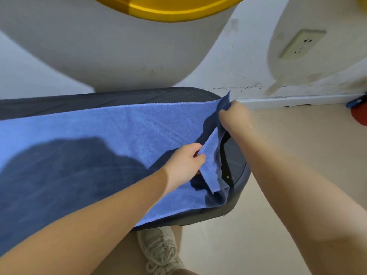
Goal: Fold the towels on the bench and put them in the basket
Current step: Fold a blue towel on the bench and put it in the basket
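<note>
A blue towel (103, 135) lies spread flat along the dark grey bench (119, 98), filling the left and centre of the frame; its right end is lifted off the bench's rounded end. The left hand (184, 163), at centre, pinches the towel's near corner between thumb and curled fingers, the cloth folding down beside it; the right hand (234, 118), right of centre and higher up, grips the far corner with its fingers closed round the fabric, a point of towel sticking up above the knuckles; between the two hands the short edge hangs slack. A dark shadow falls across the towel at lower left. A pale shoe (158, 251) stands on the beige floor at bottom centre, just under the bench's edge; a wall socket (301, 43) sits in the upper right; something yellow (168, 8) curves along the top edge.
</note>
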`<state>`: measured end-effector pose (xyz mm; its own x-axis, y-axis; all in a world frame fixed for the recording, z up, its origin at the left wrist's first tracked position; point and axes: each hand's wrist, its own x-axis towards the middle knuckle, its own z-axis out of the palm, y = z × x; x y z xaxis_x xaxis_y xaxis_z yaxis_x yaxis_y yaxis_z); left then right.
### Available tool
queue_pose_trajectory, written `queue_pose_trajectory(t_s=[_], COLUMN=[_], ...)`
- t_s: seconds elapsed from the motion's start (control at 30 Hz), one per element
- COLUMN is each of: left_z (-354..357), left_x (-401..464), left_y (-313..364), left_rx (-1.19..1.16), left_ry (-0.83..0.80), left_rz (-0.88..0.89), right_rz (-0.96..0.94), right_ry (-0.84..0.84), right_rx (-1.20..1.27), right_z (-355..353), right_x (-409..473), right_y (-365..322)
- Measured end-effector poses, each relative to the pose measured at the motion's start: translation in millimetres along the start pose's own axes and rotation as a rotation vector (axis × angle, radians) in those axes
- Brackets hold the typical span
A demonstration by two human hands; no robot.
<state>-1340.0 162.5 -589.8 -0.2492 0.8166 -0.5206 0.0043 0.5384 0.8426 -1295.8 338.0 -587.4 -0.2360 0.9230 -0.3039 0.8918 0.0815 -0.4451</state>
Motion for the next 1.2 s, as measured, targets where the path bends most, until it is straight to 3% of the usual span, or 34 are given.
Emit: queue_pose_trajectory(t_s=[0.17,0.3,0.6,0.73,0.87,1.03,1.2], left_z=[-35,-66,-142,-161,-177,-187,-188], left_x=[-37,-72,-165,-193,-213,-221,-214], left_y=[0,-14,-59,-87,-122,-166,-185], left_rx=[-0.046,-0.176,-0.359,-0.449,-0.499,-0.186,-0.078], left_ry=[0.019,0.155,0.54,0.786,0.918,1.097,1.191], left_rz=[-0.043,-0.07,0.004,0.029,-0.034,-0.178,-0.25], right_rz=[-0.224,-0.297,-0.462,-0.54,-0.663,-0.771,-0.946], right_ry=[0.064,-0.081,-0.241,-0.307,-0.375,-0.446,-0.564], right_rx=[0.313,0.642,0.665,0.589,0.416,0.221,0.047], right_z=[-9,11,100,136,179,222,243], right_x=[-25,-58,-142,-181,-208,-214,-201], right_y=[-42,-106,-225,-257,-267,-271,-283])
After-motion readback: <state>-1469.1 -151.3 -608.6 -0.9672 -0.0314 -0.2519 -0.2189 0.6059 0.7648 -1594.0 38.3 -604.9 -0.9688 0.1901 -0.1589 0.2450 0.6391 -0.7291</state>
